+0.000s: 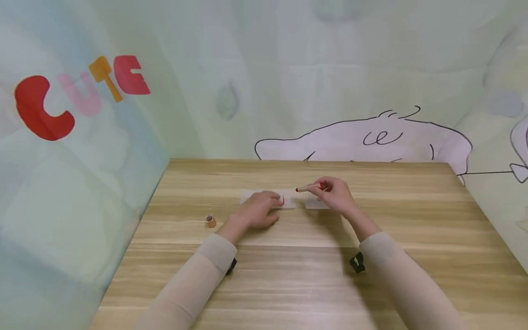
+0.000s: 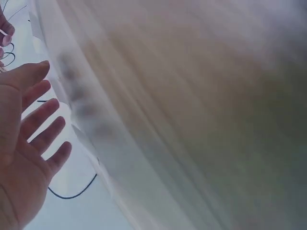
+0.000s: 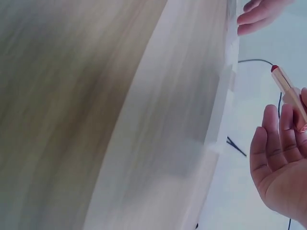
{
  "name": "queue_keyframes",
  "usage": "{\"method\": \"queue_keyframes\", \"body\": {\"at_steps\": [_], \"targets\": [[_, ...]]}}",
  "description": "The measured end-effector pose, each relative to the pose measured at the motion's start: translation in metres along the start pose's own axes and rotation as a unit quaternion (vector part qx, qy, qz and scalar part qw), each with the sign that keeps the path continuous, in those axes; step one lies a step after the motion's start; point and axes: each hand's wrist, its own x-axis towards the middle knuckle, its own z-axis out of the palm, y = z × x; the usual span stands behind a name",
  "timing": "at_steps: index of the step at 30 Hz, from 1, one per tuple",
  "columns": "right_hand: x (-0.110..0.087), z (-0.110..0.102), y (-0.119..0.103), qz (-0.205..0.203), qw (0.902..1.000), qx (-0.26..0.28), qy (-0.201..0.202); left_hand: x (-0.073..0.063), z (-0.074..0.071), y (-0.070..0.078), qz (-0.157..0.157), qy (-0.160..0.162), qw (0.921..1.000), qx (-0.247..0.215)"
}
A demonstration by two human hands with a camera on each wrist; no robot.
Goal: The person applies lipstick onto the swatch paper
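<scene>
My right hand (image 1: 336, 196) pinches a lipstick (image 1: 306, 188) between thumb and fingers, its red tip pointing left. In the right wrist view the lipstick (image 3: 287, 87) shows a shiny rose-gold case, bare of its cap. My left hand (image 1: 260, 210) lies palm down on a white slip of paper (image 1: 290, 202), its fingers loosely extended. A short red stroke (image 1: 283, 200) marks that slip beside the fingertips. Under the right hand lies a second white slip (image 1: 317, 203), partly hidden by it. The lipstick's cap (image 1: 211, 222) stands on the table left of the left hand.
The wood-grain table (image 1: 284, 284) reaches back to a printed cloth wall (image 1: 206, 91), with another such wall along its left side. Black wrist camera mounts (image 1: 357, 262) hang beneath both sleeves.
</scene>
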Motion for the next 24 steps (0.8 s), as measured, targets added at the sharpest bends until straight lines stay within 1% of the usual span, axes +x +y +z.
{"method": "queue_keyframes", "body": {"at_steps": [2, 6, 12, 14, 17, 21, 24], "targets": [[-0.003, -0.006, 0.002, 0.000, 1.0000, 0.002, 0.007, 0.003, -0.001, 0.003, 0.000, 0.008, 1.0000, 0.002], [-0.008, -0.017, 0.005, 0.002, 0.9998, 0.002, 0.017, 0.012, -0.002, 0.011, -0.002, 0.008, 1.0000, 0.002], [-0.013, -0.027, 0.007, -0.001, 0.9996, 0.006, 0.028, 0.024, 0.000, 0.022, 0.033, 0.011, 0.9994, 0.004], [-0.014, -0.030, 0.008, 0.000, 0.9994, 0.006, 0.035, 0.028, 0.002, 0.026, 0.041, 0.007, 0.9991, 0.004], [-0.015, -0.034, 0.012, 0.001, 0.9990, 0.002, 0.045, 0.034, 0.005, 0.033, 0.044, -0.010, 0.9989, 0.011], [-0.015, -0.036, 0.016, 0.002, 0.9986, 0.004, 0.053, 0.043, 0.009, 0.039, 0.051, -0.030, 0.9976, 0.035], [-0.015, -0.038, 0.019, 0.002, 0.9985, -0.001, 0.054, 0.049, 0.010, 0.043, 0.058, -0.033, 0.9970, 0.041]]}}
